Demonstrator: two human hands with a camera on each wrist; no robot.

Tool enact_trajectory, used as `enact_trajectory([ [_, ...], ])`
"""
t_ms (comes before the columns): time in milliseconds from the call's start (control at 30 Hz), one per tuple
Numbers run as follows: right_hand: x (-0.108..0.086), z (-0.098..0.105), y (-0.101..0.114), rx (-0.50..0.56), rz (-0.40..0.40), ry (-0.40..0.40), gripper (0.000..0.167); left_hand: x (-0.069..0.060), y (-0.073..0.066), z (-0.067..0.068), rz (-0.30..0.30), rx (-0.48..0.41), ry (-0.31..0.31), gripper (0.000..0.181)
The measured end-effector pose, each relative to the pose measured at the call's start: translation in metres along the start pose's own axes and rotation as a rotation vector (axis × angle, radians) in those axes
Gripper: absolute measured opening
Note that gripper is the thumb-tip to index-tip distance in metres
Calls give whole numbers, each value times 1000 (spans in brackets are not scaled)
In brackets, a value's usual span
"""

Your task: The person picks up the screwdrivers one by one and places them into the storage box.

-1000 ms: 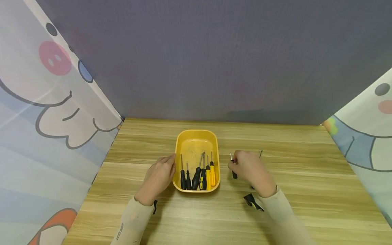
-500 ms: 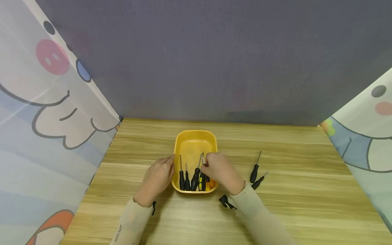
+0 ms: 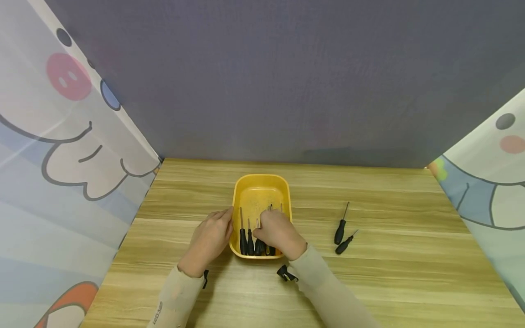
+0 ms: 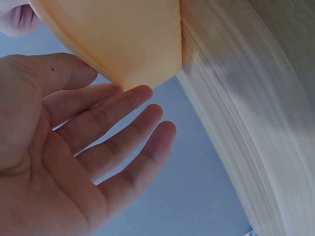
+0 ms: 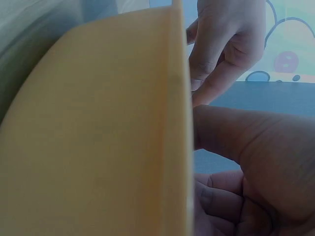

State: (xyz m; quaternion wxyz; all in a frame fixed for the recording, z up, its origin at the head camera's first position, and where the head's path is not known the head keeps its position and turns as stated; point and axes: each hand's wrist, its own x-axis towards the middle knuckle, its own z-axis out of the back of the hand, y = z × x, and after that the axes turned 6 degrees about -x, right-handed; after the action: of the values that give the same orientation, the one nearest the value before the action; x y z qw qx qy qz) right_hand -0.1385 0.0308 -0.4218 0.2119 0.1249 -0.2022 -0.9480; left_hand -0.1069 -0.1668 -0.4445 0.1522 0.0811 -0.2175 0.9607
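Note:
A yellow plastic tray (image 3: 256,198) holds several screwdrivers, with two black-handled ones (image 3: 243,241) lying side by side at its left. My left hand (image 3: 211,234) rests at the tray's left wall; in the left wrist view its thumb and fingers (image 4: 147,93) touch the rim, loosely extended. Inside the tray is my right hand (image 3: 278,230), fingers curled around a small black screwdriver (image 3: 258,224), its short shaft showing beside the thumb. The hand covers most of the yellow-handled screwdrivers. In the right wrist view the tray wall (image 5: 98,123) hides its fingertips.
Two black screwdrivers, one longer (image 3: 339,231) and one shorter (image 3: 344,246), lie on the wood-grain table (image 3: 393,218) right of the tray. A grey panel (image 3: 287,91) rises behind the table, and printed cartoon curtains (image 3: 74,182) hang at the sides.
My right hand has picked the small black screwdriver off the table and carried it left into the tray, moving farther left over the other screwdrivers. My left hand has stayed at the tray.

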Motion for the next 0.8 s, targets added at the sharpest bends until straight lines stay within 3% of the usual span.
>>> enact_trajectory([
  [433,-3,3,1,7,0,-8,43,1,-1,2,-9,-3,-11,40],
  [600,-14,15,1,15,17,-29,45,1,-2,2,-6,10,-2,41],
  [800,-33,30,-8,-11,40,-78,32,1,-2,2,-17,26,4,41],
])
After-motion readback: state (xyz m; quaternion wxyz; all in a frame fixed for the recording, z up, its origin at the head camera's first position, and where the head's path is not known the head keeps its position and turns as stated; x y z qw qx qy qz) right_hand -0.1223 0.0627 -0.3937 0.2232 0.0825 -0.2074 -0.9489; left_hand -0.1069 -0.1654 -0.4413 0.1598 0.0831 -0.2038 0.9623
